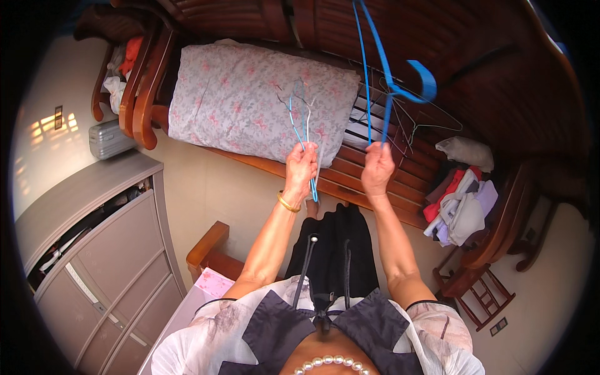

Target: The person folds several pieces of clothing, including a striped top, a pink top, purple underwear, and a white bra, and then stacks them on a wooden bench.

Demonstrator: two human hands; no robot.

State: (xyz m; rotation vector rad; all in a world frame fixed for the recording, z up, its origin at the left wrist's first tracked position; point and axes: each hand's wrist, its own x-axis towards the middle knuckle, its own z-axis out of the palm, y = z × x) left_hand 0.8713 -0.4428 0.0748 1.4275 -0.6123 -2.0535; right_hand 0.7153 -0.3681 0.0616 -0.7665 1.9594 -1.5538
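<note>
My left hand, with a gold bangle at its wrist, is closed around several thin clothes hangers, light blue and whitish, whose hooks point away from me. To its right, my right hand grips a blue clothes hanger, raised and slightly blurred, with its hook toward the right. Behind the hands, a folded floral quilt lies on a wooden slatted bench. More wire hangers lie on the slats, to the right of the quilt.
Folded clothes and a pale bundle rest at the bench's right end. A grey cabinet stands at the left, near a silver case. A wooden chair arm juts in by my left forearm.
</note>
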